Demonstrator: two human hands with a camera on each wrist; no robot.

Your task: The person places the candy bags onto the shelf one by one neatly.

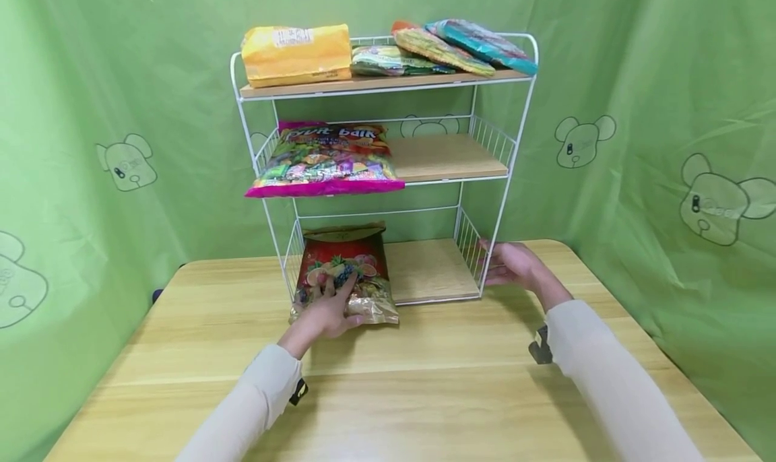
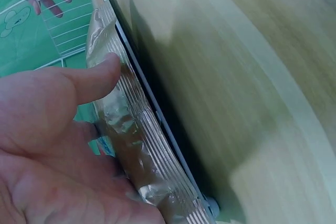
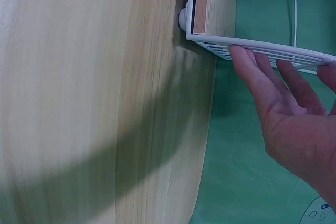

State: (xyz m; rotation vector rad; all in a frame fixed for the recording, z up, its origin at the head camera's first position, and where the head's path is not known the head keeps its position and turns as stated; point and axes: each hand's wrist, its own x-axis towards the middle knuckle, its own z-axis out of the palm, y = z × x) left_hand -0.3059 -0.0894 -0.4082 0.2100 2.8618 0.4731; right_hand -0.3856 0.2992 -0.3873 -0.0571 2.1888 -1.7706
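A red and gold bag with fruit pictures lies on the left half of the bottom shelf, its gold crimped end at the front edge. My left hand rests on the lower part of this bag with the fingers spread. In the left wrist view the thumb lies straight across the gold foil. Outside the rack on the right, my right hand touches the white wire side panel with extended fingertips. The white wire rack has three wooden shelves.
A magenta-edged candy bag lies on the middle shelf's left, overhanging its front. On top are a yellow package, a green bag, a yellowish bag and a teal bag. The rack stands on a wooden table before green curtains.
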